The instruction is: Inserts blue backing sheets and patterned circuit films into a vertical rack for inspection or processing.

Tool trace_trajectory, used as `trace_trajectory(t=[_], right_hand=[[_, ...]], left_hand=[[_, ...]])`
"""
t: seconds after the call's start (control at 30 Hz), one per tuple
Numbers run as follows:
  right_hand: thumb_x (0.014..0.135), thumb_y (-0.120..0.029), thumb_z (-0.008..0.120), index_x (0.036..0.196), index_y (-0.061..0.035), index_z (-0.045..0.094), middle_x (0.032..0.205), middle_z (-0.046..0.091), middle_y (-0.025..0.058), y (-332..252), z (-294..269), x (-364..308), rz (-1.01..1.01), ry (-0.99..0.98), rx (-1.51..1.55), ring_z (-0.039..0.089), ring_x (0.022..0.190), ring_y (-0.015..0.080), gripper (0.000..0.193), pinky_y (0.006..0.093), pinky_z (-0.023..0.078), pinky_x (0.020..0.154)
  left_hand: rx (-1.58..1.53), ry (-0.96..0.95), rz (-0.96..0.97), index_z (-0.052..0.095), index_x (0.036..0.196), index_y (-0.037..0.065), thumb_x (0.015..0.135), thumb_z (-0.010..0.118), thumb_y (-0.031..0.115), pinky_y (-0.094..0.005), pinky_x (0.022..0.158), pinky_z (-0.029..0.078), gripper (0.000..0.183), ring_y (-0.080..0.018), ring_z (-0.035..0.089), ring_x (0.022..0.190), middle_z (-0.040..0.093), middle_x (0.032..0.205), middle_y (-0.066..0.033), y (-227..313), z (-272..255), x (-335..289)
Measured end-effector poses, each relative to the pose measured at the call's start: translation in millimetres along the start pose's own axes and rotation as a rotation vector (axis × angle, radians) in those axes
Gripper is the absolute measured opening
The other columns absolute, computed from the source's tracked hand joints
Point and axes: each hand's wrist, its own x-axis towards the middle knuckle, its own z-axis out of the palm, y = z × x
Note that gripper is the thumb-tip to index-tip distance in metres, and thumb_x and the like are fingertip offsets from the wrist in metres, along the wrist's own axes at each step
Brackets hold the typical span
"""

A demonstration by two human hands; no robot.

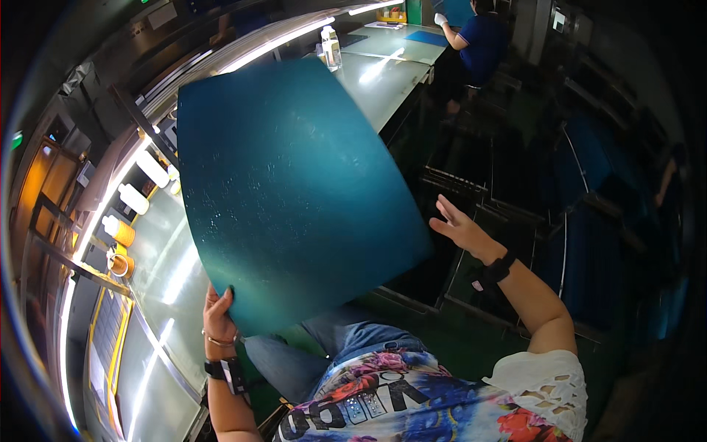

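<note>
A large teal-blue flexible sheet [294, 191] is held up in front of me, tilted, with fine specks on its surface. My left hand [219, 315] grips its lower left corner, thumb on the front. My right hand [460, 227] is off the sheet's right edge, fingers spread, holding nothing. Both wrists wear dark bands.
A shiny workbench [166, 265] runs along my left, with white and orange bottles [132, 199] and tape rolls [120, 264] on it. Dark racks [508, 214] of blue panels stand to my right. Another person in blue [482, 37] works at a far bench beside a clear bottle [331, 46].
</note>
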Motion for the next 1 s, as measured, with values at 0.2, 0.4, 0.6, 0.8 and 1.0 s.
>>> trace_trajectory(t=[0.2, 0.4, 0.6, 0.8, 1.0], right_hand=[[0.088, -0.033, 0.054, 0.126, 0.0021, 0.039, 0.106, 0.057, 0.0098, -34.4, -7.8, -4.5, -0.015, -0.298, 0.796, 0.057, 0.097, 0.0182, 0.054, 0.0292, 0.046, 0.083], [0.083, -0.013, 0.061, 0.119, -0.0008, 0.045, 0.110, 0.056, 0.0094, -44.5, -24.7, -43.4, -0.014, 0.125, 0.757, 0.056, 0.098, 0.0214, 0.041, 0.0339, 0.047, 0.082], [0.083, -0.011, 0.062, 0.110, 0.0005, 0.052, 0.101, 0.059, 0.0093, -36.8, -50.2, -83.6, -0.327, 0.681, 0.543, 0.059, 0.085, 0.0206, 0.031, 0.0322, 0.049, 0.075], [0.086, -0.021, 0.060, 0.094, 0.0006, 0.057, 0.088, 0.060, 0.0075, -19.8, -71.8, -103.7, -0.176, 0.829, 0.371, 0.058, 0.072, 0.0141, 0.024, 0.0265, 0.048, 0.062], [0.087, -0.021, 0.058, 0.081, 0.0015, 0.056, 0.073, 0.053, -0.0013, 20.8, -78.7, -74.8, -0.085, 0.882, 0.060, 0.046, 0.064, 0.0075, 0.023, 0.0230, 0.038, 0.059]], left_hand=[[0.189, -0.129, -0.053, 0.043, 0.126, 0.002, 0.084, 0.058, 0.010, -0.0322, 0.087, 0.045, 0.046, -0.0213, 0.054, 0.104, 0.055, 0.116, -0.0101, 17.2, 12.6, 28.6], [0.907, -0.285, -0.089, 0.040, 0.130, 0.001, 0.083, 0.062, 0.023, -0.0299, 0.091, 0.041, 0.057, -0.0172, 0.049, 0.109, 0.051, 0.123, -0.0115, 28.6, 60.7, 131.8], [1.134, -0.212, 0.279, 0.035, 0.134, 0.009, 0.084, 0.060, 0.030, -0.0371, 0.095, 0.040, 0.059, -0.0277, 0.046, 0.117, 0.046, 0.127, -0.0191, 5.3, 122.5, 179.7], [1.409, -0.406, 0.285, 0.037, 0.134, 0.015, 0.082, 0.062, 0.028, -0.0433, 0.097, 0.036, 0.060, -0.0260, 0.037, 0.125, 0.039, 0.136, -0.0094, 4.4, 103.7, 113.5], [1.349, -0.066, -0.006, 0.043, 0.129, 0.013, 0.080, 0.062, 0.020, -0.0411, 0.097, 0.035, 0.053, -0.0257, 0.039, 0.123, 0.040, 0.136, -0.0094, 15.5, 19.9, 70.9]])
